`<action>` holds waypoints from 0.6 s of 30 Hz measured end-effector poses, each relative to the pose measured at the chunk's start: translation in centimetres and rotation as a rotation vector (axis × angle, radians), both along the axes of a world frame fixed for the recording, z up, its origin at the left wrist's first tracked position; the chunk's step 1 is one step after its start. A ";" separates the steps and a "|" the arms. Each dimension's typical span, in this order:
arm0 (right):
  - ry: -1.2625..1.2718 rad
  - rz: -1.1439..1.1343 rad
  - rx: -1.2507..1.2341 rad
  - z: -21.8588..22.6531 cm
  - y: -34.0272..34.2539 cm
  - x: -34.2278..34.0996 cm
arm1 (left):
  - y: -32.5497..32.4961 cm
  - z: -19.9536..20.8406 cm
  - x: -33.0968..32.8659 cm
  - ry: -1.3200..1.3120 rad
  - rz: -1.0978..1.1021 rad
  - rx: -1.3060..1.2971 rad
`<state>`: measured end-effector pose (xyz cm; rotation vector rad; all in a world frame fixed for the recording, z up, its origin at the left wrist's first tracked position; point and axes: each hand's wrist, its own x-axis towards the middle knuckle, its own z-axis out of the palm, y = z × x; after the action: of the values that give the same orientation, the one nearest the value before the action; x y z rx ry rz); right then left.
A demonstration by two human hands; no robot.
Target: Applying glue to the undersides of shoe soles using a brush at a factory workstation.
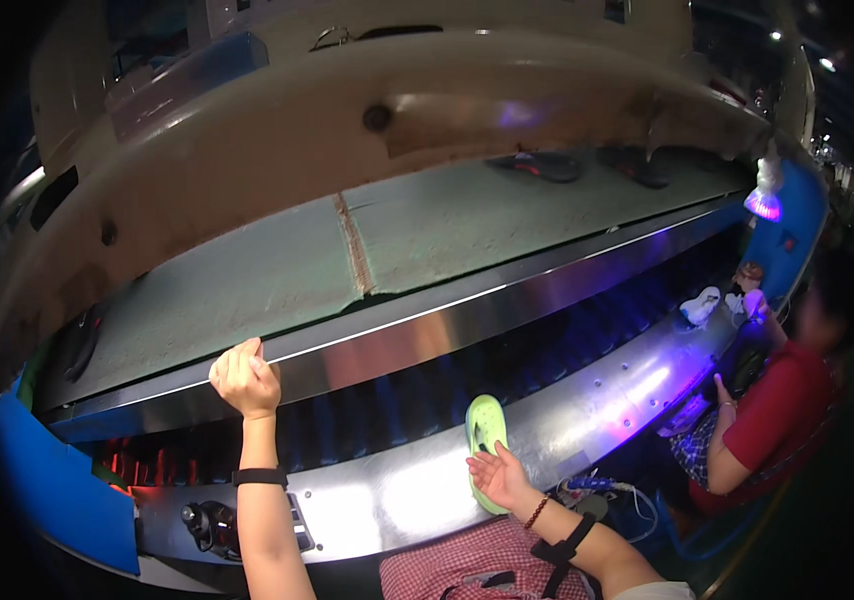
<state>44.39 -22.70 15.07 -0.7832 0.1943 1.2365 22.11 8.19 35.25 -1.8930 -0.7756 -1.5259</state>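
Note:
My left hand (245, 378) is curled into a loose fist and rests against the shiny metal rail (417, 335) at the front edge of the upper grey conveyor belt (277, 270). My right hand (500, 477) is open, palm up, touching the lower end of a light green shoe sole (485, 432). That sole lies across the lower metal ledge (397, 490) and the dark slatted belt (417, 395). Both wrists carry black straps.
Two dark shoe pieces (537, 165) ride far off on the upper belt. A person in a red shirt (782, 415) sits at the right beside white shoe parts (702, 305). A purple lamp (765, 203) glows there. Blue panels (47, 490) stand at the left.

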 end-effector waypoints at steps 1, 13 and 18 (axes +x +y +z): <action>-0.156 0.015 0.070 1.8 -0.1 1.3 | 0.0 0.0 0.0 -0.001 0.004 0.000; -2.001 -0.828 -0.236 22.6 4.9 25.1 | -0.3 0.1 0.0 -0.004 0.000 -0.023; -2.286 -0.750 -0.649 27.3 7.7 31.7 | -0.6 0.4 0.1 0.002 -0.010 -0.018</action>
<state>76.10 -14.99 42.33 -1.9387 -0.9519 -0.9252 22.20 7.60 35.68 -1.9140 -0.7825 -1.5276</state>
